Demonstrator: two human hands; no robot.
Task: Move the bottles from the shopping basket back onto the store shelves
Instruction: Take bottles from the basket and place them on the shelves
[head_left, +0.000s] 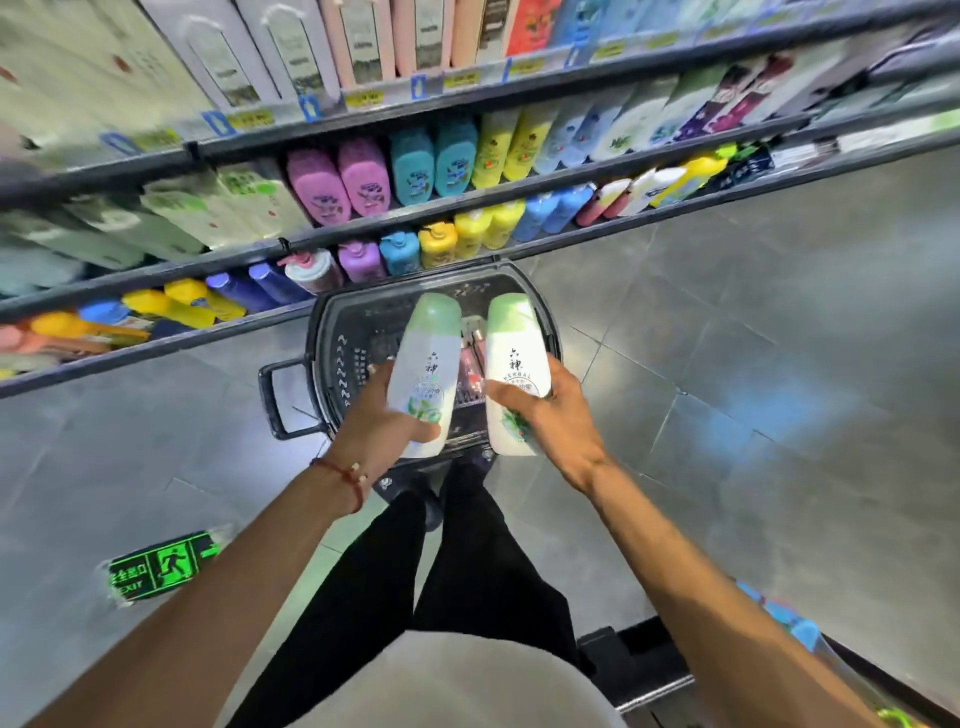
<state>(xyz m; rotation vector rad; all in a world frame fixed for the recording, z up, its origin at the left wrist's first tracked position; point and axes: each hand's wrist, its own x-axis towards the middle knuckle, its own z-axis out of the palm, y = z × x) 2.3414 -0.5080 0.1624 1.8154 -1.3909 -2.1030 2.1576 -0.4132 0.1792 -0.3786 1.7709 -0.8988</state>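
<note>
Two bottles hang above the black plastic shopping basket (318, 332): the left hand (382, 415) wraps fingers and thumb round one white plastic green-capped bottle (426, 358), the right hand (553, 410) round its white twin bottle (514, 358); both grips sit low on the bodies, so hold firm, clear the basket rim, and seat each upright on the dark metal store shelves (447, 203), one at a time.

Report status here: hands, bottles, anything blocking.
Left hand holds left bottle; right hand holds right bottle. Both over basket, not yet shelved. Path to shelves looks clear.
</note>
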